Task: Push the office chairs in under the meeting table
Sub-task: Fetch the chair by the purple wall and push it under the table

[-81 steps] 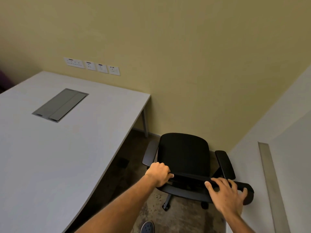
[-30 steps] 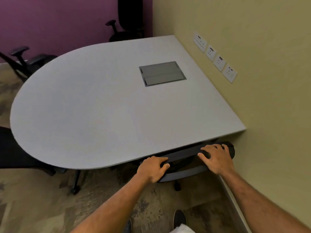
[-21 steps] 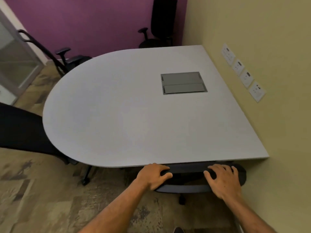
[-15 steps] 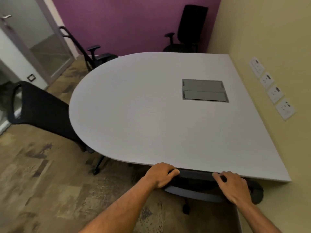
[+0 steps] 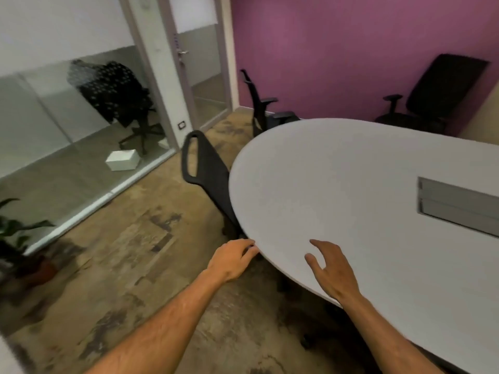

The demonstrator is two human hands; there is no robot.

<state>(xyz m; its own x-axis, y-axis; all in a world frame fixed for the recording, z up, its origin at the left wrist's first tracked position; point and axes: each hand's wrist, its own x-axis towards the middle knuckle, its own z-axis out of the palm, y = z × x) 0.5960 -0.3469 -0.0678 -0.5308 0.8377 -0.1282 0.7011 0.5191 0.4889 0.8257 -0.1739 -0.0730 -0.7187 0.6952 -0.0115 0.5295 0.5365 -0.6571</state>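
Note:
The grey meeting table [image 5: 351,184] with a rounded end fills the right of the view. A black office chair [image 5: 209,168] stands at its rounded end, its back tilted toward the table edge. A second black chair [image 5: 263,103] stands sideways near the purple wall, and a third [image 5: 437,93] sits at the far side against that wall. My left hand [image 5: 232,259] hovers beside the table's near edge, fingers loosely apart, holding nothing. Over the tabletop my right hand [image 5: 328,268] floats with fingers spread. The chair I was holding is hidden under the table.
A glass partition [image 5: 67,125] and door [image 5: 199,63] line the left side, with another chair [image 5: 121,95] and a white box [image 5: 122,160] behind the glass. A potted plant [image 5: 16,238] stands at the lower left. Patterned carpet [image 5: 135,252] lies open between me and the partition.
Both hands have let go of the chair back, which is out of sight under the table. The view has swung left toward the table's rounded end and the glass partition.

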